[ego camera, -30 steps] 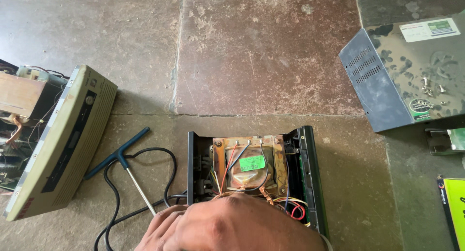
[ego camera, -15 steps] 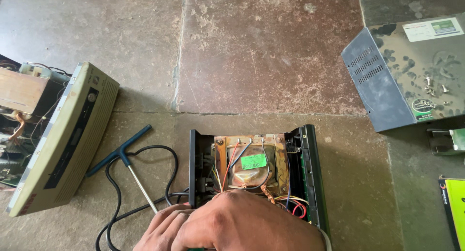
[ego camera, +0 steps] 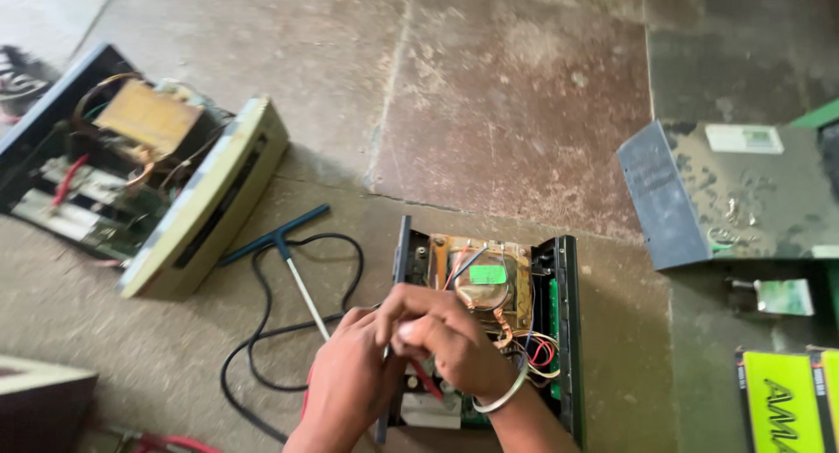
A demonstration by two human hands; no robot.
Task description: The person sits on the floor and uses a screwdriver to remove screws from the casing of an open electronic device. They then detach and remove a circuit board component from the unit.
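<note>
Worked over an opened black power unit lying on the stone floor near its front edge. Left hand and right hand pressed together, fingers pinched on a red wire, seemingly for control. T-handled driver left just beside, apparently for easy reach.

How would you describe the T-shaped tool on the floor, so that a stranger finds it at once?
Start at the opened black device under the two hands. Just to its left, on the stone floor, lies a loop of black cable. Across it rests the T-handle tool: a dark blue crossbar with a thin silvery shaft, the only T shape there.
</note>
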